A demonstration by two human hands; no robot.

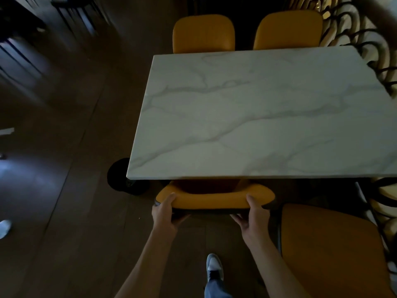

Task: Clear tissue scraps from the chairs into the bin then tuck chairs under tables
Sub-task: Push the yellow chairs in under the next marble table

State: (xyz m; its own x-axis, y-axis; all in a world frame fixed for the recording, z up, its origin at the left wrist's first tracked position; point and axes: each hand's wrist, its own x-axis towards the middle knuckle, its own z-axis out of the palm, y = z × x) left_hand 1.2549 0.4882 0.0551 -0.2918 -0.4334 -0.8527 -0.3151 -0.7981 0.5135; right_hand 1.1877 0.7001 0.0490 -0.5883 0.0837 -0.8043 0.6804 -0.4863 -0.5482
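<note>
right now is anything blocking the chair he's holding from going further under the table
Nothing visible does. Both hands, left hand and right hand, grip the chair backrest; its seat already sits beneath the table edge.

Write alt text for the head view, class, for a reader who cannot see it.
Two hands, left hand and right hand, grip the backrest of an orange chair whose seat sits under a marble table. Two more orange chairs stand at the far side, another at near right.
</note>
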